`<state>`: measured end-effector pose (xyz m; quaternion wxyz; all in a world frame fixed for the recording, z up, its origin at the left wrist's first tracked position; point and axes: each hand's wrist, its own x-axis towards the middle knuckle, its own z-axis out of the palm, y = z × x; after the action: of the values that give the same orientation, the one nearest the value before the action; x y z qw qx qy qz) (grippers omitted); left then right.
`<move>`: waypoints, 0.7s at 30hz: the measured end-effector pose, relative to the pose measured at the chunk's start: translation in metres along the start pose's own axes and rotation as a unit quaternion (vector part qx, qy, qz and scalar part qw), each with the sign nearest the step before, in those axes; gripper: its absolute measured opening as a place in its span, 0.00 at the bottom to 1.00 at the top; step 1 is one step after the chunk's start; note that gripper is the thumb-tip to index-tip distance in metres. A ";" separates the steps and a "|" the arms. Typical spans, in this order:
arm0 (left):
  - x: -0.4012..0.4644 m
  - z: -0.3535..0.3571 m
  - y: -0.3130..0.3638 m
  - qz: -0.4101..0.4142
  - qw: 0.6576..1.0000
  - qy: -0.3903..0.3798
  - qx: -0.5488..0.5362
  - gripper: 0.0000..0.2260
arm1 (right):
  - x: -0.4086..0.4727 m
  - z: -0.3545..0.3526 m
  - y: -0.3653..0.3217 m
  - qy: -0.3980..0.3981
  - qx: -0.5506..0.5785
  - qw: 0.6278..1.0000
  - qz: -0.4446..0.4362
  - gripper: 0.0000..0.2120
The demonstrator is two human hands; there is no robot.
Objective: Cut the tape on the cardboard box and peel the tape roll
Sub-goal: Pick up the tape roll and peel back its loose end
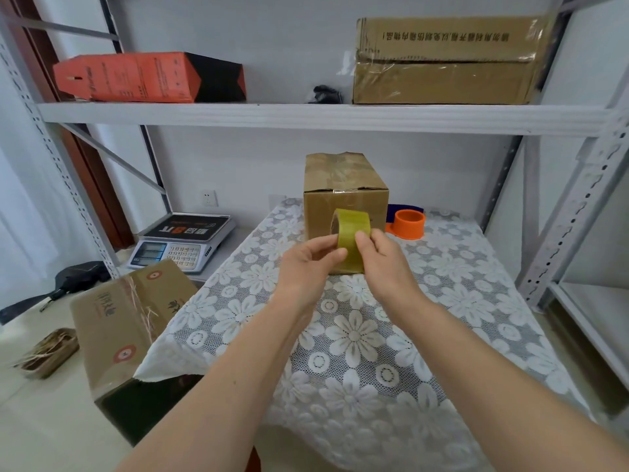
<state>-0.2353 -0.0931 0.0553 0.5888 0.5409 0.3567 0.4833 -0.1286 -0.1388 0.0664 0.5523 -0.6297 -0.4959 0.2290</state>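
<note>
A yellowish roll of tape (pixel 352 233) is held upright in the air between both hands, just in front of a small cardboard box (pixel 343 189) that stands at the far end of the table. My left hand (pixel 306 267) grips the roll's left side from below. My right hand (pixel 384 260) holds the right side, with its thumb pressed on the roll's outer face. The box is brown, with clear tape across its top and front. The lower part of the roll is hidden behind my fingers.
The table wears a white lace flower cloth (pixel 357 335). An orange tape dispenser (pixel 408 224) sits right of the box. A scale (pixel 183 243) and a larger carton (pixel 129 321) lie to the left. Grey shelving (pixel 306 117) above holds more boxes.
</note>
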 end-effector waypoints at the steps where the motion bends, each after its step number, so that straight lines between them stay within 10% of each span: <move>1: 0.001 -0.001 0.000 0.006 1.000 0.001 0.020 0.13 | 0.000 0.001 0.001 0.002 0.006 1.000 0.005 0.12; 21: 0.003 -0.004 0.008 -0.115 0.982 0.021 -0.146 0.02 | -0.005 0.002 0.000 -0.022 0.039 0.999 -0.002 0.11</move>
<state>-0.2400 -0.0899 0.0632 0.7055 0.3940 0.3544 0.4706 -0.1325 -0.1423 0.0646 0.5659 -0.6012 -0.5000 0.2612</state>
